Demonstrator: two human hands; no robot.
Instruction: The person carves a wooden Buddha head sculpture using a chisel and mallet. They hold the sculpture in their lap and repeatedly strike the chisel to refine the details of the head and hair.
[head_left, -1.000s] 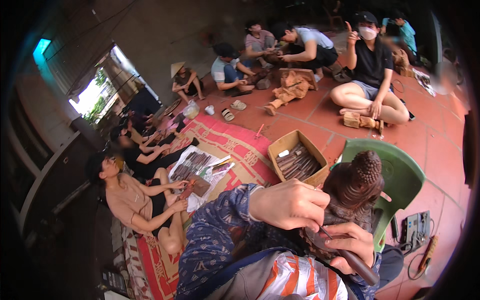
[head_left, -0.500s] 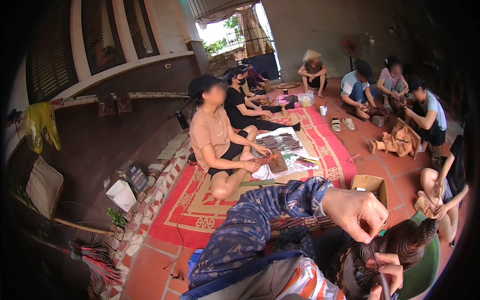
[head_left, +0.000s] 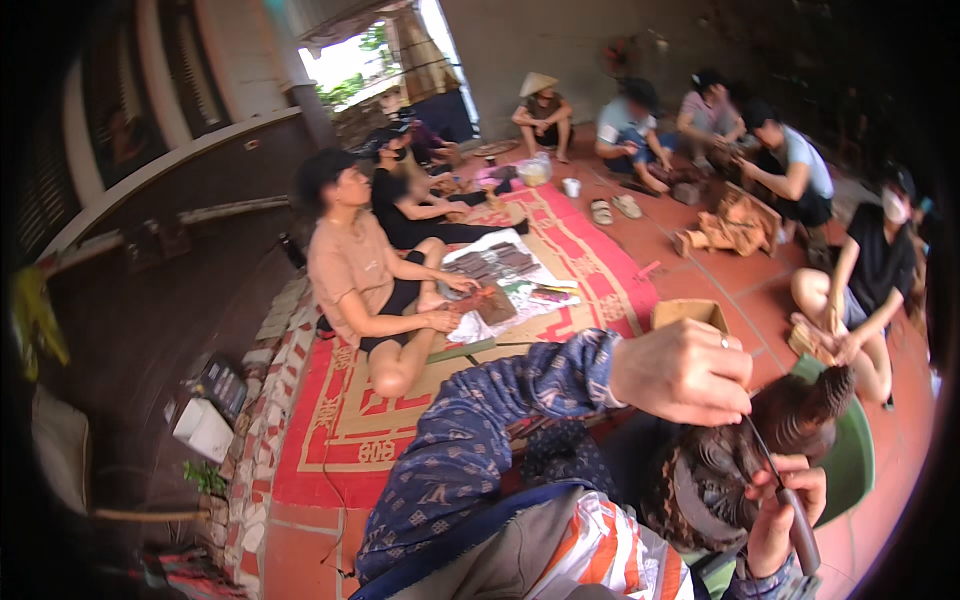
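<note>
A dark carved wooden head (head_left: pixel 705 485) with rows of curls and a topknot (head_left: pixel 815 400) sits in front of me, against a green plastic chair (head_left: pixel 860 465). My left hand (head_left: pixel 685 372), in a blue patterned sleeve, is closed just above the carving. Its fingertips pinch the upper end of a thin metal carving tool (head_left: pixel 765 455). My right hand (head_left: pixel 785 505) grips the tool's wooden handle low at the right. The blade lies along the carved curls.
A red patterned mat (head_left: pixel 340 420) covers the tiled floor. A person in a salmon top (head_left: pixel 355 275) sits on it beside a white cloth with dark pieces (head_left: pixel 500 270). An open cardboard box (head_left: pixel 690 312) stands behind my left hand. Several other people sit farther back and right.
The view swung left and then partly back to the right. Both hands stayed on the tool and the carved head, and the right hand now shows lower on the handle.
</note>
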